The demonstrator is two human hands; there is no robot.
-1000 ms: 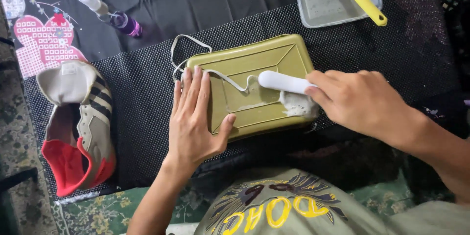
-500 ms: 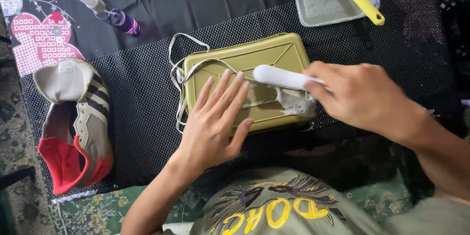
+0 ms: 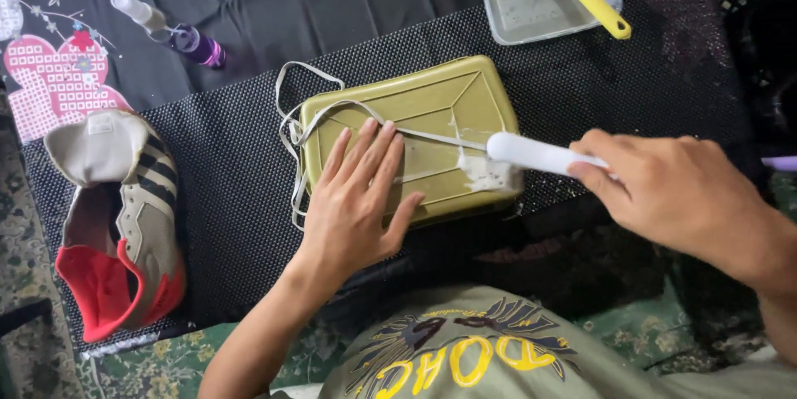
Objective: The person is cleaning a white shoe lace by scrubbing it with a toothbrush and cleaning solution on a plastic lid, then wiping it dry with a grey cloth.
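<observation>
Olive-green plastic, the upturned tray [image 3: 415, 129] sits mid-mat, stiff and likely light; the left hand [image 3: 357, 200] lies flat and open on it, pinning a limp white shoelace [image 3: 432, 137] that looks wet and slippery; the right hand [image 3: 672, 191] is closed round a white brush [image 3: 531, 154] at the tray's right edge; the black mesh mat [image 3: 232, 191] leaves room between tray and shoe [image 3: 116, 216].
</observation>
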